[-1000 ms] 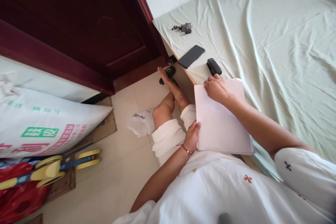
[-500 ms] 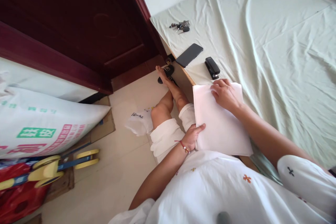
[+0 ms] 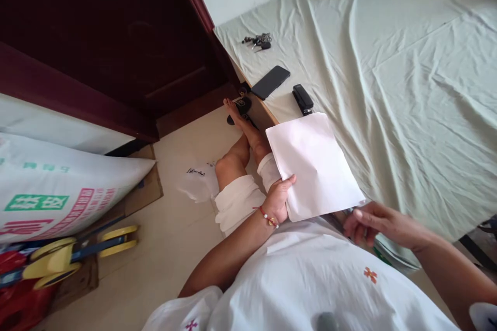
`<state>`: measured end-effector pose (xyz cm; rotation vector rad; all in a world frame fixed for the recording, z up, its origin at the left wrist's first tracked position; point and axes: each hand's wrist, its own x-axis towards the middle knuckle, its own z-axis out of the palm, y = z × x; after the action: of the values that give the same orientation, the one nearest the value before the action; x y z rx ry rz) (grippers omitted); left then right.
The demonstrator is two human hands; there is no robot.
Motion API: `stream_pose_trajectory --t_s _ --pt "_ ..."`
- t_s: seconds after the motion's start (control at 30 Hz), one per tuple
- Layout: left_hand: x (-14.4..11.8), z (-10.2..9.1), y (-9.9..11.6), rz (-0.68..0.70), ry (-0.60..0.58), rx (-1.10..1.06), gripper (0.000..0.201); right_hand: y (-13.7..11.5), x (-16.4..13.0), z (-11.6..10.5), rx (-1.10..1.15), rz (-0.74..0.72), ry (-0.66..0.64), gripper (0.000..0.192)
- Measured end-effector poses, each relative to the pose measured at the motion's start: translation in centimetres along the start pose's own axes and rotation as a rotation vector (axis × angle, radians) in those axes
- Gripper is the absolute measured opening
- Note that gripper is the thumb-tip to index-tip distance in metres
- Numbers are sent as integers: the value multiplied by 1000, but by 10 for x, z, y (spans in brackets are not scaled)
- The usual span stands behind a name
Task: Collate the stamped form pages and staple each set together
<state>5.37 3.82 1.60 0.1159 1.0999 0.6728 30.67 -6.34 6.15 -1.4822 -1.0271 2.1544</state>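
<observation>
A stack of white paper (image 3: 314, 165) lies tilted across my lap and the bed's edge. My left hand (image 3: 278, 199) grips its left edge, thumb on top and fingers hidden underneath. Just beyond the lower right corner is my right hand (image 3: 375, 225), loosely curled with the thumb apart from the fingers; I see nothing held in it. A black stapler (image 3: 303, 98) lies at the far edge of the paper. Beside it, further left, is a black phone (image 3: 271, 83), and beyond that a bunch of keys (image 3: 259, 41).
A pale green sheet (image 3: 388, 88) with creases covers the bed. Left of my legs, a plastic bag (image 3: 200, 181) lies on the tiled floor. A large white sack (image 3: 73, 176) and a yellow-wheeled toy (image 3: 66, 258) stand at the left, near a dark red door (image 3: 101, 31).
My right hand has left the top of the paper and moved down to beside its lower right corner. The stack has turned slightly, still in my left hand. The view has shifted a little.
</observation>
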Motion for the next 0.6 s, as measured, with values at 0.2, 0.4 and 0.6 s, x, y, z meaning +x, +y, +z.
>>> stream_pose_trajectory --t_s 0.2,0.4,0.6 --pt "-8 13 -12 -107 -149 -61 38 19 12 31 415 -209 205 48" --pt "-4 27 -36 -56 -170 22 41 -3 40 61 583 -406 731 40" --pt "5 9 -22 94 -229 364 33 -3 40 25 658 -368 1083 57"
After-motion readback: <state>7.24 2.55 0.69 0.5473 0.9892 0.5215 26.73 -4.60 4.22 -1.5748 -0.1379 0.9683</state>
